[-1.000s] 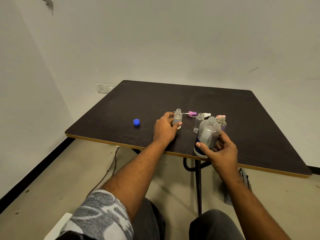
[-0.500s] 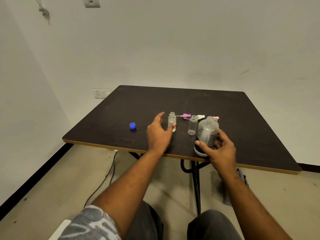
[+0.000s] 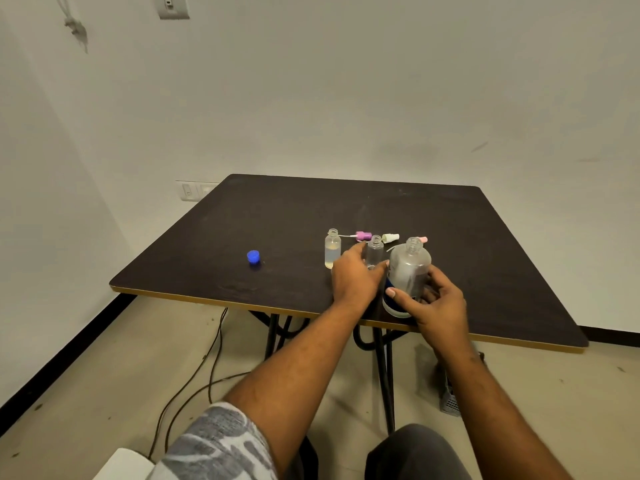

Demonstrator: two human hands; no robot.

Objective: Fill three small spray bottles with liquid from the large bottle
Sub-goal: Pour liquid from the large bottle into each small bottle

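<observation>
The large clear bottle (image 3: 410,268), uncapped and with a blue label at its base, stands near the table's front edge. My right hand (image 3: 433,306) grips it from the right and front. A small bottle (image 3: 332,247), partly filled with liquid, stands free to the left. An empty small bottle (image 3: 375,249) stands between them. My left hand (image 3: 356,277) wraps its lower part, index finger on its left and thumb on its right. The large bottle hides the third small bottle.
A blue cap (image 3: 253,256) lies alone on the left of the dark table (image 3: 450,237). Purple (image 3: 363,235), white (image 3: 391,238) and pink (image 3: 423,240) spray heads lie behind the bottles. Cables run over the floor under the table.
My left hand let go of the partly filled small bottle and moved right to the empty one. My right hand stayed on the large bottle.
</observation>
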